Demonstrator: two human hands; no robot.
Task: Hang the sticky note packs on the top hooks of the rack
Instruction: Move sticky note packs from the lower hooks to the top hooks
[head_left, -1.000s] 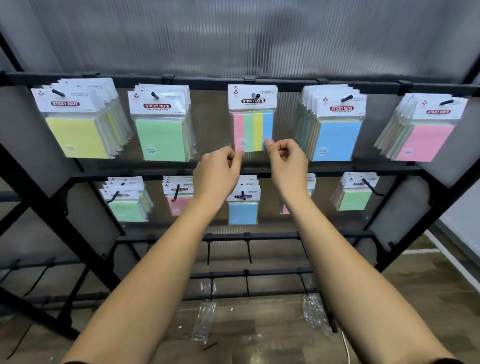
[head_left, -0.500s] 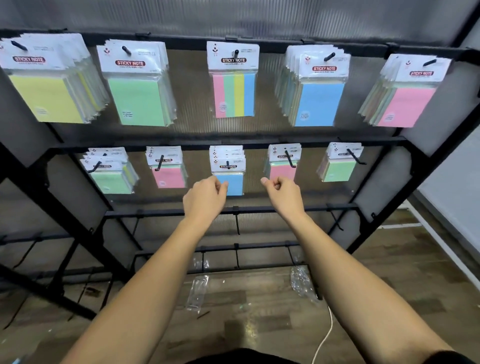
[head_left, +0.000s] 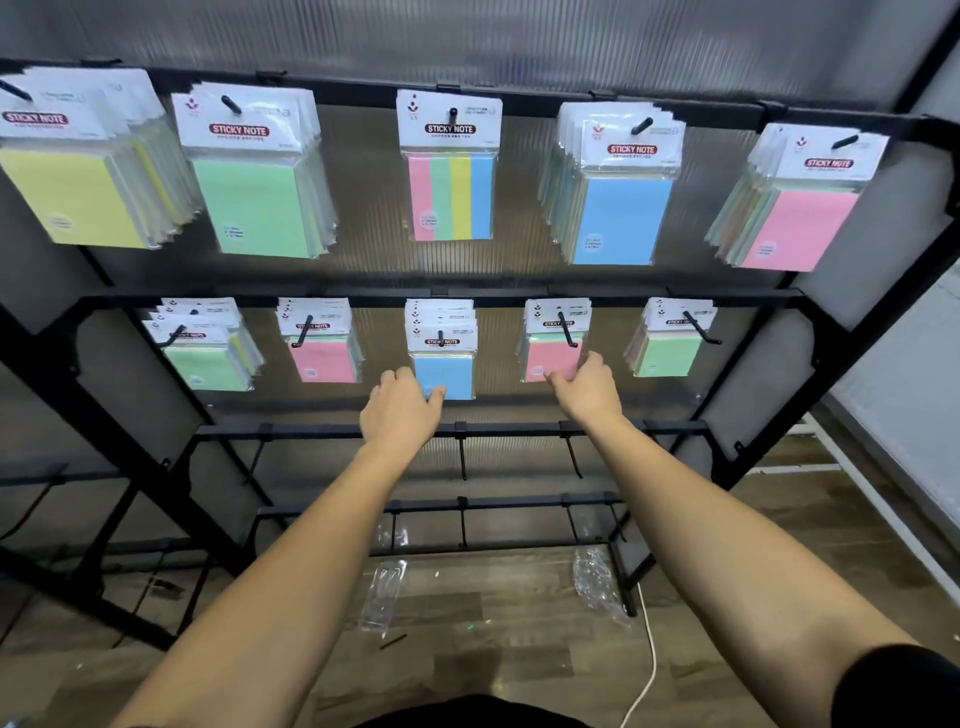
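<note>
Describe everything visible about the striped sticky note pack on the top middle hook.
The striped pack hangs alone on the top middle hook, facing forward and roughly straight. Its white card header carries a "STICKY NOTE" label with a small logo at the corner, and the black hook passes through a hole in it. Below, a clear, glossy plastic sleeve holds notes in four upright strips: pink, green, yellow, blue. Neither hand touches it.
</note>
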